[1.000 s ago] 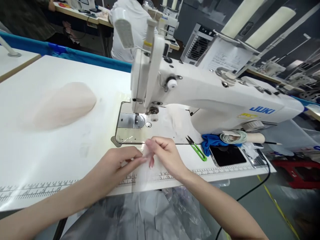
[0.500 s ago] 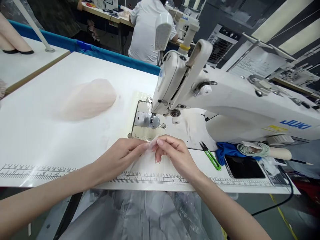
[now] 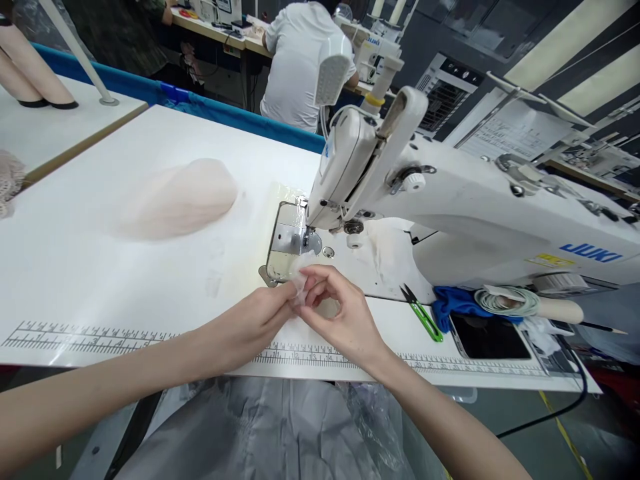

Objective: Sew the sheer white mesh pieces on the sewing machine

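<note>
head view, left hand: the left hand (image 3: 265,313) pinches a small piece of sheer white fabric (image 3: 300,283) between thumb and fingers.
right hand: the right hand (image 3: 343,310) curves its thumb and forefinger round to the same fabric, leaving a rounded gap inside the curl; how firmly those tips close, i cannot tell.
sheer fabric: bunched at the fingertips, in front of the presser foot (image 3: 307,237) and over the near edge of the metal plate (image 3: 285,260); whether it touches the plate is unclear.
handling: such thin stuff probably creases and slips easily, so a light pinch near the edges, with the layers spread flat before they are pressed together, would likely serve best. pulling hard could stretch it.
presser foot: fingertips are best kept clear of it.
sewing machine: the white sewing machine (image 3: 370,173) stands ahead and to the right, its head limiting room beyond the hands.
snips: green-handled snips (image 3: 425,320) lie right of the right hand, points towards the machine; a sweep that way could catch them.
right end: a blue cloth (image 3: 445,310) and a dark-screened phone (image 3: 490,337) sit beyond the snips.
left side: a pale peach sheer piece (image 3: 200,193) lies on the white surface (image 3: 100,280), well apart from the hands.
near edge: a printed ruler strip (image 3: 320,357) runs below the hands.
</note>
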Demonstrator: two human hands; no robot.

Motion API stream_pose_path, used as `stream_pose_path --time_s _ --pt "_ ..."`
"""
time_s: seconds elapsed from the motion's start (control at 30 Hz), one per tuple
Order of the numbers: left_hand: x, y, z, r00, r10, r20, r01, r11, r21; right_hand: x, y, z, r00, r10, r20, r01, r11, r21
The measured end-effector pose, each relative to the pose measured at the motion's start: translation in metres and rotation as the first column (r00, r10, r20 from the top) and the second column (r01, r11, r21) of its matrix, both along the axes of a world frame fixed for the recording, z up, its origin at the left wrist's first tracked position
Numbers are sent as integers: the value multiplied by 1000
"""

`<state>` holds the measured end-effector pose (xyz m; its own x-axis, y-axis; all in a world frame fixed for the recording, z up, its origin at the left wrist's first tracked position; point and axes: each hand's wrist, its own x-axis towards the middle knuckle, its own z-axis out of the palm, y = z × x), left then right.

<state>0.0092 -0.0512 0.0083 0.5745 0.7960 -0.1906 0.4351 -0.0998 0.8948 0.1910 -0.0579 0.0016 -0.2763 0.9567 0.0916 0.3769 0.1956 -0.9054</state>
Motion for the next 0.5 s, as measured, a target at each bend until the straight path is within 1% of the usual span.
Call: stream_pose_path --time_s 0.07,0.1,0.17,0.23,0.27,0.3,0.37,0.43,0.5 --pt "1 0 0 999 -19 -25 20 999 38 -2 -2 2 999 -23 -24 24 999 44" --pt "0 0 1 999 -21 -37 23 999 47 -2 -2 3 999 -22 -50 24 999 33" --pt "-4 1 6 999 -10 -32 11 1000 28 4 1 5 990 -4 -142 -5 998 -63" --pt "-12 4 13 999 11 34 -9 998 -67 16 7 5 971 -18 -238 -30 980 -197" --pt "-16 5 16 996 21 84 -9 990 -138 24 11 5 966 -51 -252 -11 971 -240" --pt "-20 7 18 990 28 138 1 978 -210 32 15 6 974 -72 -215 13 964 -267" --pt "-28 10 20 973 41 226 37 944 -329 45 21 7 994 -66 -91 40 964 -263" --pt "-31 13 20 962 54 269 60 916 -396 50 25 12 1000 -15 -10 12 967 -254" --pt "-32 15 18 960 56 274 68 903 -424 47 28 20 999 30 39 -20 969 -247"
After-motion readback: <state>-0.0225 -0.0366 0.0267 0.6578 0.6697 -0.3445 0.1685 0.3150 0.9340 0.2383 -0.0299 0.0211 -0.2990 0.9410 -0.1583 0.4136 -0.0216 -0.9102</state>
